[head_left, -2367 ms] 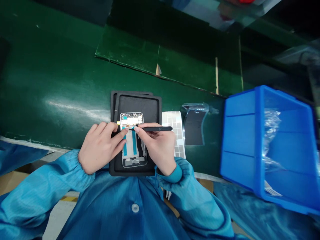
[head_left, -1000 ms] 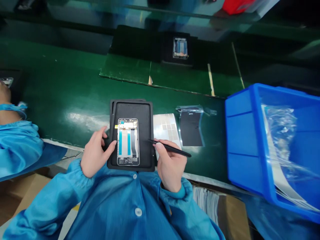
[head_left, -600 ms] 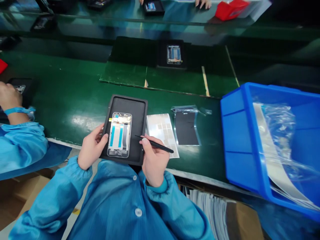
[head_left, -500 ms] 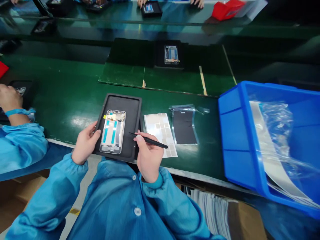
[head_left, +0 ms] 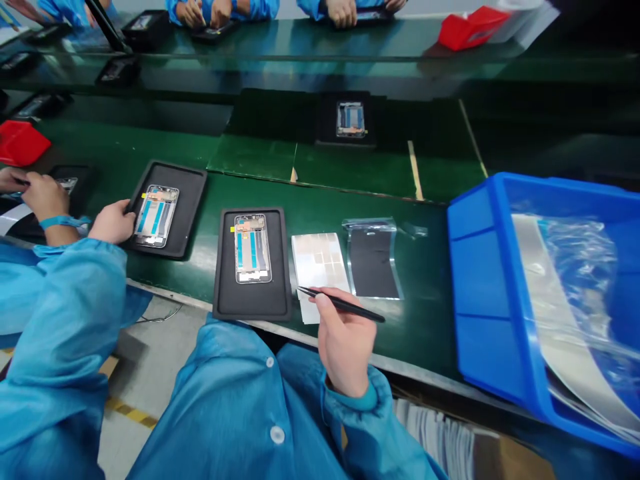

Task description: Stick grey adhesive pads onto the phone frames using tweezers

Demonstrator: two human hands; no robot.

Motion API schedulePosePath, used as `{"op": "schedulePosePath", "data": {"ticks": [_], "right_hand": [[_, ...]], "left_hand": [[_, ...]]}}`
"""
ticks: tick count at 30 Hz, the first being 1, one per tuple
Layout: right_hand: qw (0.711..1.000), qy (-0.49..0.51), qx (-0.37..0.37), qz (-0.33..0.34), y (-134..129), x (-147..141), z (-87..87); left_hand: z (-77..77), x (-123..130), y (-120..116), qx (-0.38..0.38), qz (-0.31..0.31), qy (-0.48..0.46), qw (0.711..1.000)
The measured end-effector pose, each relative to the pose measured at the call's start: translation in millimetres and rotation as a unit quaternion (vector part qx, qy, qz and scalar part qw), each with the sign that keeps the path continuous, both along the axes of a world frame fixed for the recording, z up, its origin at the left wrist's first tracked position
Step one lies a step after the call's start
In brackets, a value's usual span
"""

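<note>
My left hand (head_left: 113, 223) is stretched out to the left, closed on the left edge of a black tray (head_left: 189, 200). In that tray lies an open phone frame (head_left: 156, 217) with blue strips and a yellow tab. A second black tray (head_left: 227, 293) sits in front of me at the bench edge, holding a similar phone frame (head_left: 253, 249). My right hand (head_left: 346, 340) grips black tweezers (head_left: 355, 308), tips pointing left. The tweezers are over the lower part of a white sheet of square stickers (head_left: 320, 257). Beside the sheet lies a dark sheet in a clear sleeve (head_left: 373, 263).
On the right stands a blue bin (head_left: 475, 280) with plastic film and sheets inside. Another tray (head_left: 325, 130) with a phone frame rests farther back on a green board. A co-worker's hand (head_left: 47, 200) works at far left, near a red box (head_left: 23, 143). Other people's hands are across the bench.
My left hand has moved left with the upper black tray, uncovering the second tray in front of me. My right hand has shifted right and down with the tweezers, over the sticker sheet.
</note>
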State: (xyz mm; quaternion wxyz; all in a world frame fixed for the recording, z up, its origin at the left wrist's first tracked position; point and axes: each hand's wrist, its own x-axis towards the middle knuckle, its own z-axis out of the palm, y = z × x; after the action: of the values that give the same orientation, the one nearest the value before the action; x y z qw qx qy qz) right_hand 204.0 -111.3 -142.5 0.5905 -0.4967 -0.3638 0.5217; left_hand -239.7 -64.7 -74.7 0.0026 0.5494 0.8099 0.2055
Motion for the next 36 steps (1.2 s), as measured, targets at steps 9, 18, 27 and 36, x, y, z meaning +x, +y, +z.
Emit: {"op": "schedulePosePath", "data": {"ticks": [9, 18, 27, 36], "right_hand": [[0.995, -0.091, -0.022, -0.025, -2, 54, -21.2], [0.965, -0.244, 0.037, 0.088, 20, 82, 4.5], [0.933, -0.295, 0.082, 0.188, 45, 71, -5.7], [0.925, -0.327, 0.088, 0.172, 47, 72, -9.6]], "left_hand": [[-15.2, 181, -1, 0.008, -0.221, 0.044, 0.974], [-37.7, 300, 3, -0.077, -0.457, 0.043, 0.885], [-49.9, 298, 18, -0.101, -0.511, 0.098, 0.848], [-49.4, 298, 18, -0.098, -0.516, 0.073, 0.848]]}}
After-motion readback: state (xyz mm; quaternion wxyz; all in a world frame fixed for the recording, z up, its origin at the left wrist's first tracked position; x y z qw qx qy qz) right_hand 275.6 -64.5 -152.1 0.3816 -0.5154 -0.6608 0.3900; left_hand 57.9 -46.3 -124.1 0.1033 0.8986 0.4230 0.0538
